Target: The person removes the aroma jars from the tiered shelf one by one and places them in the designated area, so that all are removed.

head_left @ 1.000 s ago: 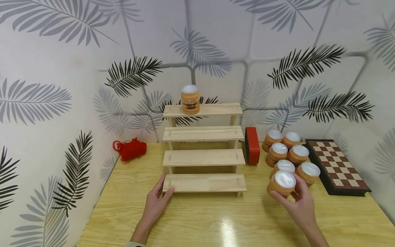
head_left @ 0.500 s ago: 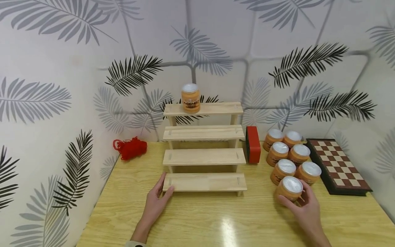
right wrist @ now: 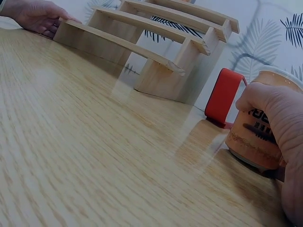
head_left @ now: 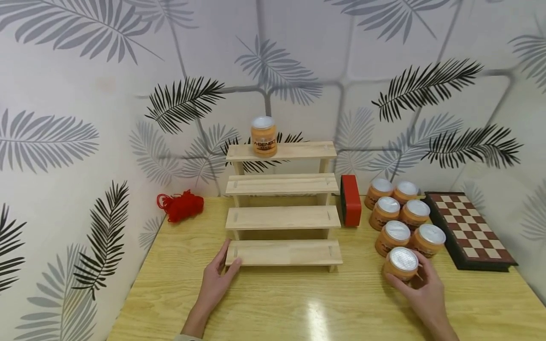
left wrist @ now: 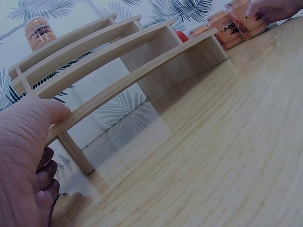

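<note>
A four-step wooden display stand (head_left: 283,218) stands on the table against the wall. My left hand (head_left: 216,278) grips the left end of its lowest board, thumb on top (left wrist: 59,112) and fingers curled below. One orange jar (head_left: 264,141) with a white lid sits on the top step, left of centre. At the right, my right hand (head_left: 426,291) holds another orange jar (head_left: 400,266) between thumb and fingers, at the near end of a group of like jars. In the right wrist view this held jar (right wrist: 253,146) is upright at the table surface; its far side is hidden.
Several orange jars (head_left: 387,213) stand in two columns beyond the held one. Between them and the stand is a red box-like object (head_left: 350,201). A chessboard (head_left: 467,229) lies at the far right. A bundle of red yarn (head_left: 181,206) lies left of the stand.
My right hand has moved the held jar a little to the right and nearer to me, lowering it beside the group. My left hand has stayed on the stand.
</note>
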### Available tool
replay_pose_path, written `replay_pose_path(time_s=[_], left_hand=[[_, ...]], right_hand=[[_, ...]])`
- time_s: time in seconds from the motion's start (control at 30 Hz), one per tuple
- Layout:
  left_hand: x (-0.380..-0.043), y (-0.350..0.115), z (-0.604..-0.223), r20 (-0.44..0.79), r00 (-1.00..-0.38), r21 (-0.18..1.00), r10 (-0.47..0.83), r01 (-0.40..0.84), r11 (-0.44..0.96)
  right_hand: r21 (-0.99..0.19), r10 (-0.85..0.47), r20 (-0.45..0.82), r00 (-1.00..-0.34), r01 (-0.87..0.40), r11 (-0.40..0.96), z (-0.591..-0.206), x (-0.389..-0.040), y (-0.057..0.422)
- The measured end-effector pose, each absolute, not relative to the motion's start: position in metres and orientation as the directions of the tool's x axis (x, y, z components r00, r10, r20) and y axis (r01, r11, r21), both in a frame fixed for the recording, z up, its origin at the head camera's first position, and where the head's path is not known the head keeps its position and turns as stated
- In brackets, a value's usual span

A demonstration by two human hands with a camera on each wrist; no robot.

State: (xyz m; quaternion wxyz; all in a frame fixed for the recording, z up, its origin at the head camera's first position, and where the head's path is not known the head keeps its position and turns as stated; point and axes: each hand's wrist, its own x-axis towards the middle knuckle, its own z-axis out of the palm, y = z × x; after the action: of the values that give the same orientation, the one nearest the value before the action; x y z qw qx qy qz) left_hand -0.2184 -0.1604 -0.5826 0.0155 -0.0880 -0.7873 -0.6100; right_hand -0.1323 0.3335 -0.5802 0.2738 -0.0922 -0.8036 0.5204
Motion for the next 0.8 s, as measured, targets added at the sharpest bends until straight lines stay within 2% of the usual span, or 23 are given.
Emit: replay_pose_path(time_s=[0.33,0.57,0.8], left_hand=[[-0.2176,-0.1606,-0.5823,0.14,-0.982,0.958,0.124,0.166,0.235],[-0.2175,-0.1614,-0.5824,0.141,-0.983,0.956,0.119,0.166,0.24],[-0.2184,-0.1608,-0.583,0.138,-0.984,0.956,0.116,0.163,0.246]], right_hand=[[-0.882,0.445,0.366,-0.817,-0.152,0.446,-0.5844,-0.1309,0.3342],[-0.876,0.385,0.377,-0.842,-0.189,0.444,-0.5843,-0.1319,0.3331],[-0.851,0.355,0.424,-0.833,-0.232,0.472,-0.5853,-0.1339,0.3354]])
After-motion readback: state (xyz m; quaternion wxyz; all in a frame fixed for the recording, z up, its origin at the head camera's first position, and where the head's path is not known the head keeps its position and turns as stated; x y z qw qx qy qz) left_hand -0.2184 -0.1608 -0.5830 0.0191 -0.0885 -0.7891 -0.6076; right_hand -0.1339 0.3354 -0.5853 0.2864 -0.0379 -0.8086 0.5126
